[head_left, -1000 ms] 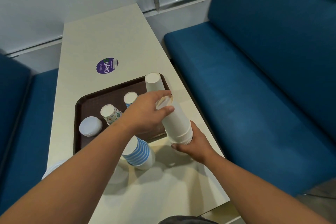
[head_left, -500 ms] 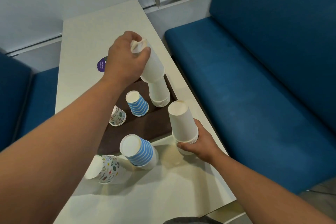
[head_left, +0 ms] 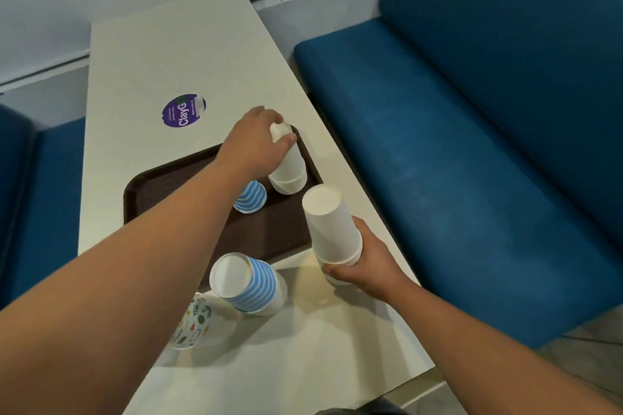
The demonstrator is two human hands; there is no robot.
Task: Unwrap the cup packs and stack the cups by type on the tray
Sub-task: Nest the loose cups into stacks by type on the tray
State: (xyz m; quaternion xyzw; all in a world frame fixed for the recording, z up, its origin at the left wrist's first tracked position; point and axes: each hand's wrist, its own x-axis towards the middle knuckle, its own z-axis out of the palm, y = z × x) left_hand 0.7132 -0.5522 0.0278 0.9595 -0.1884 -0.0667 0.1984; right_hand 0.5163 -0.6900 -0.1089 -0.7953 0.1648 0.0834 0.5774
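Left hand (head_left: 258, 141) clamped on top of upturned plain white paper cup stack (head_left: 289, 169) on dark brown plastic tray (head_left: 161, 190) (far right corner). Right hand (head_left: 362, 261) grips second white stack (head_left: 332, 229) upright on pale bench (head_left: 141, 64).

Patterned cup stack (head_left: 195, 327) behind left forearm (head_left: 141, 280)

Tray (head_left: 141, 185): left half open brown floor, partly under the left forearm (head_left: 161, 246). Right corner blocked by white cup stack (head_left: 290, 168) and striped cup (head_left: 251, 197). Near table (head_left: 303, 364) clear; far table bare beyond purple sticker (head_left: 183, 110).
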